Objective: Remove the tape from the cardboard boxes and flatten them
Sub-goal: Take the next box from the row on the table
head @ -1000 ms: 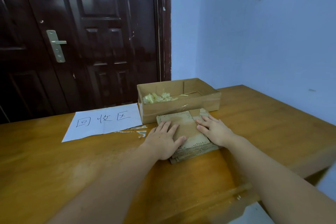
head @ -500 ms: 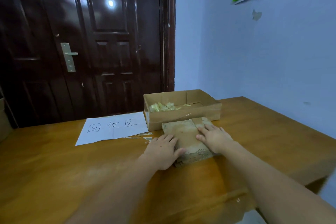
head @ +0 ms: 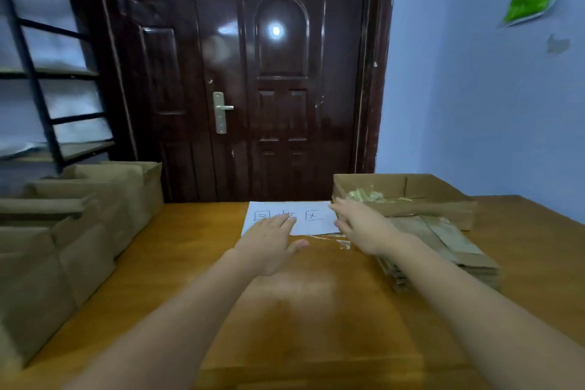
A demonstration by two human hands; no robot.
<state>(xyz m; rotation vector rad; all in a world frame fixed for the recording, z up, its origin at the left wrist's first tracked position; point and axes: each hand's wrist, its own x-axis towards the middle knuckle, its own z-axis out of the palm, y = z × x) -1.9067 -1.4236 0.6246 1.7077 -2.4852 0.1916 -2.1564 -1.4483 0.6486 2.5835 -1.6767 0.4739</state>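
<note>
A stack of flattened cardboard (head: pixel 449 247) lies on the right side of the wooden table (head: pixel 304 310). Behind it stands an open shallow box (head: pixel 411 203) holding crumpled tape scraps (head: pixel 364 195). Several closed cardboard boxes (head: pixel 72 231) are piled along the table's left edge. My left hand (head: pixel 272 244) hovers with straight fingers over the table's middle, holding nothing. My right hand (head: pixel 361 225) is spread open just left of the flattened stack, also holding nothing. Both hands are blurred by motion.
A white paper sheet with handwritten characters (head: pixel 291 217) lies at the table's far middle, small tape bits (head: pixel 342 242) beside it. A dark door (head: pixel 253 73) stands behind the table, a black shelf rack (head: pixel 44 73) at the left, a blue wall (head: pixel 490 89) at the right.
Both hands have lifted off the flattened stack and swung left. The view has turned left, bringing the pile of closed boxes into sight.
</note>
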